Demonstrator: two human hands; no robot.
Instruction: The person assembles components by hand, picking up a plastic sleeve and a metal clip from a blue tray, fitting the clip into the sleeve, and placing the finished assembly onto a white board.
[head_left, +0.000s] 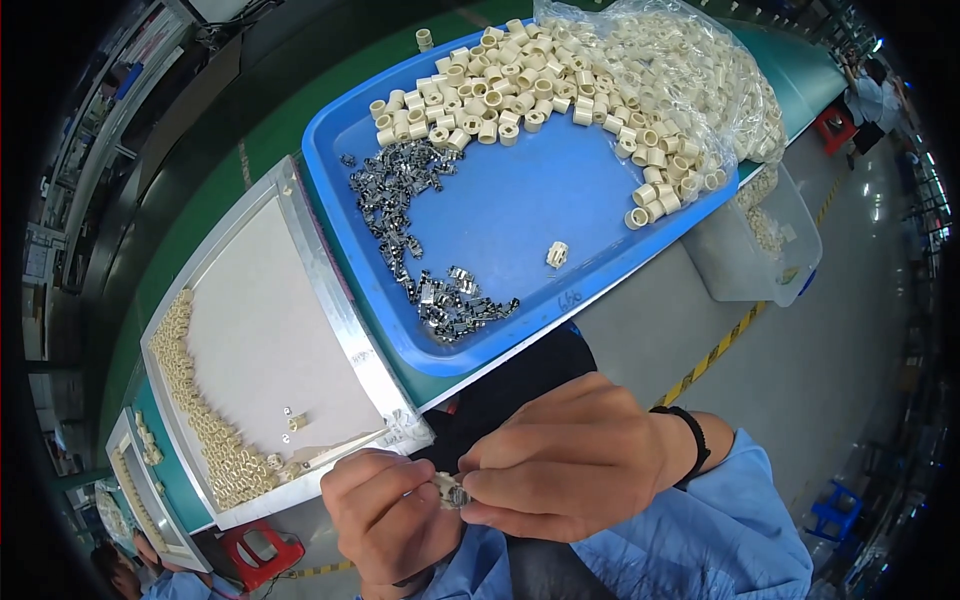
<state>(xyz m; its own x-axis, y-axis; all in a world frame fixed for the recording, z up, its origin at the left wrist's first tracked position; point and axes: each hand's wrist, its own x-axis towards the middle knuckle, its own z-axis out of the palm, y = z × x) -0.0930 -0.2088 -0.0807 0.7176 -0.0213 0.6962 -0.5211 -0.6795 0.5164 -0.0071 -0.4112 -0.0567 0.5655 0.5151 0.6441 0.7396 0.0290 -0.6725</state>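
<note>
My left hand [388, 508] and my right hand [572, 458] meet at the front of the view, both with fingers pinched. Between their fingertips is a small cream plastic part [447, 487] with bits of shiny metal at its side; fingers cover much of it. Beyond them, a blue tray [510, 215] bears a heap of cream plastic cylinders [510, 85] along its far side. Small metal clips [395, 190] are strewn down its left side, with another pile near the front. One lone cream part [557, 254] lies towards the tray's near edge.
Left of the tray, a metal-rimmed frame [365, 350] holds rows of cream parts [205, 430] and a few loose pieces [295, 420]. A clear plastic bag [690, 70] covers cylinders at the far right. A translucent bin [740, 255] stands right of the table; a red stool [262, 555] is lower left.
</note>
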